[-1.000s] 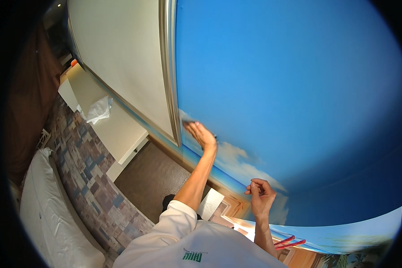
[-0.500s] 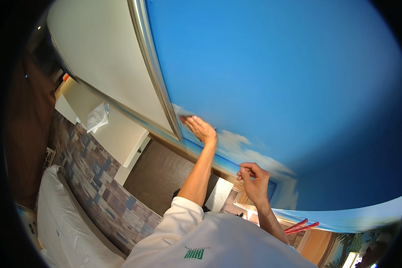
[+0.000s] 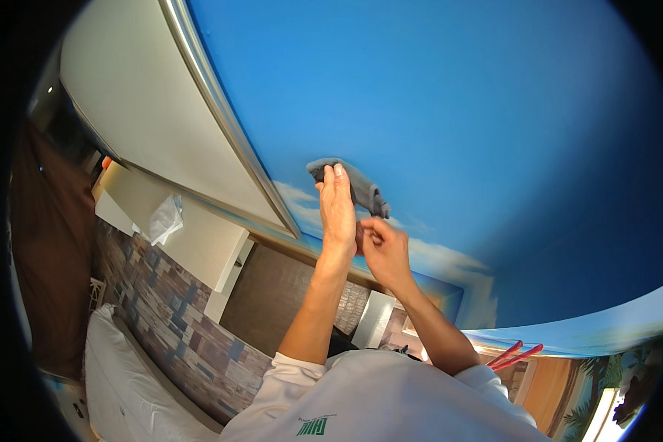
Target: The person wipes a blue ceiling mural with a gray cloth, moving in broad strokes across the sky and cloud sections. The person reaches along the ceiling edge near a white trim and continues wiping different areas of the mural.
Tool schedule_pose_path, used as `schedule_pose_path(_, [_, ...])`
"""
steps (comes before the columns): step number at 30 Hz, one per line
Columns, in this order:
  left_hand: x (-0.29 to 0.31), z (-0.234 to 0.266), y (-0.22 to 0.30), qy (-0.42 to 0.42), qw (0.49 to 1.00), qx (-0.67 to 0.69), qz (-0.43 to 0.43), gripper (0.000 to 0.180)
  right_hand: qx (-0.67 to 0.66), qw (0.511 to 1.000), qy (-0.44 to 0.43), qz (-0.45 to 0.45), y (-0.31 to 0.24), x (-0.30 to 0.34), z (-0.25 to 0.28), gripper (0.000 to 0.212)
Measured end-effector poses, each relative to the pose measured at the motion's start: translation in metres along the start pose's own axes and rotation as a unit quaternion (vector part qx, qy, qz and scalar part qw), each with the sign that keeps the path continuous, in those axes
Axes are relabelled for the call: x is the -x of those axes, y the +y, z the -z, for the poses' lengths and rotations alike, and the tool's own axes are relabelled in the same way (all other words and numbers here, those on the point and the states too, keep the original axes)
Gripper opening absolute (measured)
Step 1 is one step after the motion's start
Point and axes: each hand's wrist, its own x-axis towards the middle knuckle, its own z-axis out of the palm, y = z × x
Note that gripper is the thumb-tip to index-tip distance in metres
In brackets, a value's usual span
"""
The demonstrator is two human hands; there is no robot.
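My left hand (image 3: 336, 210) reaches up with its fingers straight, laid along a dark grey cloth (image 3: 362, 188) against the blue wall (image 3: 435, 110). The cloth is bunched and shows beyond the fingertips and to the right of the palm, where its loose end hangs. Close by the left wrist is my right hand (image 3: 387, 249), its fingers curled in, just below that loose end. Nothing shows in the right hand, though its fingertips are partly hidden. White painted clouds (image 3: 442, 254) run along the wall near both hands.
A pale panel with a metal frame (image 3: 232, 118) borders the blue wall on the left. Below it, a white ledge (image 3: 191, 239) bears a crumpled white plastic bag (image 3: 166, 219). White bedding (image 3: 125, 376) lies at lower left; red bars (image 3: 516, 355) stick out at lower right.
My left hand has moved away from the frame's corner, and the grey cloth now shows plainly. My right hand has come up and left, beside the left wrist.
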Motion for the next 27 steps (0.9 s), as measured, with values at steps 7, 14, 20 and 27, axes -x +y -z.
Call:
schedule_pose_path(7, [0.003, 0.007, 0.014, 0.07, 0.971, -0.165, -0.156, 0.04, -0.056, 0.996, 0.051, 0.044, -0.023, -0.064, -0.013, 0.022])
schedule_pose_path(14, [-0.019, 0.021, 0.007, 0.048, 0.952, -0.237, -0.19, 0.028, -0.092, 0.995, 0.046, 0.013, -0.021, -0.07, -0.007, 0.015])
schedule_pose_path(20, [-0.045, 0.014, 0.04, -0.053, 0.984, -0.073, -0.154, 0.026, -0.12, 0.991, 0.05, -0.02, -0.053, -0.082, 0.002, 0.018])
schedule_pose_path(27, [-0.051, 0.005, 0.032, -0.006, 0.956, -0.147, -0.255, 0.035, -0.19, 0.978, 0.07, 0.056, -0.036, -0.072, 0.01, 0.017])
